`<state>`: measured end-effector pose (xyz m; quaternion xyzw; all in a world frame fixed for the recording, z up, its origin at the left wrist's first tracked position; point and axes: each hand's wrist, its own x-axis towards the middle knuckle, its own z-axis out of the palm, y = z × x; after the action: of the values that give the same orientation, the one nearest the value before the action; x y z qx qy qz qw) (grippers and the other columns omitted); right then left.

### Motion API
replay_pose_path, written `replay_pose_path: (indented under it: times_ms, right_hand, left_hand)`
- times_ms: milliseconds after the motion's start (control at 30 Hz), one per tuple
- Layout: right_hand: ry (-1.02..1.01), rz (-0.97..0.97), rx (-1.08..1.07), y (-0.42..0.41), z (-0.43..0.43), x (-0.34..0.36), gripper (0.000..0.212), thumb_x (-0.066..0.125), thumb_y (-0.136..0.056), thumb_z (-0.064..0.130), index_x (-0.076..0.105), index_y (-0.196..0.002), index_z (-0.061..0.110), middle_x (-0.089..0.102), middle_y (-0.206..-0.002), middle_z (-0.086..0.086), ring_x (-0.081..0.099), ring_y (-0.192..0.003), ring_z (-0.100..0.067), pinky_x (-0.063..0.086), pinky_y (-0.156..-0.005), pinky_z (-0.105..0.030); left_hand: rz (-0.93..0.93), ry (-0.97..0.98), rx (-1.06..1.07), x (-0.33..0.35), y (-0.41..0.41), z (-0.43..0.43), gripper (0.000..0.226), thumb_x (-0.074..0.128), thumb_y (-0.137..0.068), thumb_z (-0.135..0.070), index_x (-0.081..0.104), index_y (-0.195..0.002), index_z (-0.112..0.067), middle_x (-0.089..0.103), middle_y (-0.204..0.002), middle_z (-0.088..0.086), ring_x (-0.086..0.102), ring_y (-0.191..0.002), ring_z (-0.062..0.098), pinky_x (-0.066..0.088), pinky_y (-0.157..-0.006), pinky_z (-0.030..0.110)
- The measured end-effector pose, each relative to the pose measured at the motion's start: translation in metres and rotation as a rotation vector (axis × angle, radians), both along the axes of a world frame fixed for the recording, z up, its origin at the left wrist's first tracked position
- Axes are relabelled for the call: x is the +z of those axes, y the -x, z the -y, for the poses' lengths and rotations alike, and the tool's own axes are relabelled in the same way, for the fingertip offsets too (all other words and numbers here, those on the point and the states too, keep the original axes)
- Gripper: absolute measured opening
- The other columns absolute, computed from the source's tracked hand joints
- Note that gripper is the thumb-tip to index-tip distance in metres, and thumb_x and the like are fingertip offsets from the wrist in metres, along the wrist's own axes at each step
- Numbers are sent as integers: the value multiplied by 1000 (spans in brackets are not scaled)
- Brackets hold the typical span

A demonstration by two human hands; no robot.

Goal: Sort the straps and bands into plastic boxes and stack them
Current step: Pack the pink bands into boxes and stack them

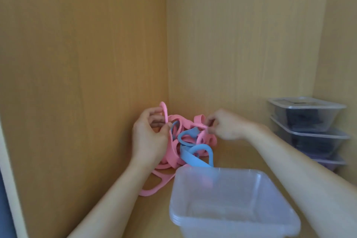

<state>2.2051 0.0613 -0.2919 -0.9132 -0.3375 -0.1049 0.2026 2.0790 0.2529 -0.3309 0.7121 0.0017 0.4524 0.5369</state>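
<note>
Head view shows your left hand (149, 137) pinching a pink loop (164, 111) and your right hand (226, 127) pinching a pink strand (201, 126). Both sets of fingers are curled on the tangle (174, 153) in the cupboard corner, just behind the clear box (218, 170). Draw one pink band up slowly, working it free of the blue bands (195, 155) so none drag along, then drop it into the box. Keep clear of the stacked boxes (309, 120).

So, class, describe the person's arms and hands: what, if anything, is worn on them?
Both forearms are bare to the picture's edge, with no sleeves showing. The left hand and the right hand wear no gloves, and no ring, watch or bracelet is visible, though the picture is blurred.
</note>
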Motion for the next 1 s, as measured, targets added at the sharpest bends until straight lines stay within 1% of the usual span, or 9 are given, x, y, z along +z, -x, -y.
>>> replay_pose_path:
  times_ms: [100,200,300,400,467,600,767,900,1000]
  right_hand:
    - [-339,-40,-10,0,12,16,24,65,-95,14,68,-72,19,65,-64,4,57,-65,-17,44,-61,-26]
    - [-760,-204,5,5,20,34,19,67,-96,17,73,-85,3,67,-68,-11,58,-52,-16,49,-50,-25]
    - [-998,-310,122,17,27,54,18,66,-96,17,74,-91,2,70,-72,-8,57,-49,-10,49,-49,-23]
    - [-1117,-326,245,33,30,70,17,64,-97,17,72,-90,4,72,-78,-9,56,-51,-11,49,-51,-22]
    - [-1199,-332,319,43,32,81,16,64,-98,16,71,-89,5,72,-82,-10,55,-52,-12,49,-52,-22]
    - [-1367,-376,487,58,36,98,16,64,-97,17,70,-88,6,69,-79,-7,52,-52,-12,47,-51,-21]
    - [-1488,-373,613,67,46,108,25,65,-97,19,74,-73,13,66,-80,-7,55,-53,-13,48,-52,-22]
    - [-1536,-333,610,71,58,115,18,65,-97,18,68,-83,9,67,-84,-7,55,-52,-13,48,-52,-22]
    - [-1607,-354,625,75,65,121,15,67,-96,20,65,-86,8,66,-85,-8,55,-53,-12,49,-52,-22]
  left_hand:
    - [-14,52,-7,1,-2,-1,38,74,-85,2,63,-111,-25,74,-89,-6,70,-82,1,54,-71,15]
    - [-45,136,-70,2,-3,-1,41,73,-85,6,66,-116,-20,77,-88,-2,74,-85,9,57,-71,18]
    - [-107,220,-155,5,-3,1,38,69,-86,9,71,-114,-16,79,-88,1,76,-87,16,62,-78,28]
    - [-144,285,-189,13,-5,2,32,70,-86,8,74,-110,-13,76,-96,16,75,-95,26,62,-86,38]
    - [-143,299,-198,24,-8,1,31,70,-86,9,74,-110,-9,76,-99,18,74,-97,29,61,-89,43]
    - [-93,265,-242,58,-16,13,30,68,-86,14,70,-111,-3,76,-87,2,73,-75,7,62,-75,25]
    - [-40,48,-285,110,-27,38,32,64,-87,15,71,-113,-3,73,-95,8,68,-84,17,60,-72,23]
    - [-54,-77,-304,145,-32,48,33,65,-88,14,70,-111,-9,72,-96,8,69,-86,16,61,-75,28]
    - [-62,-148,-311,167,-34,50,34,65,-88,14,70,-115,-5,72,-100,10,69,-87,16,61,-79,30]
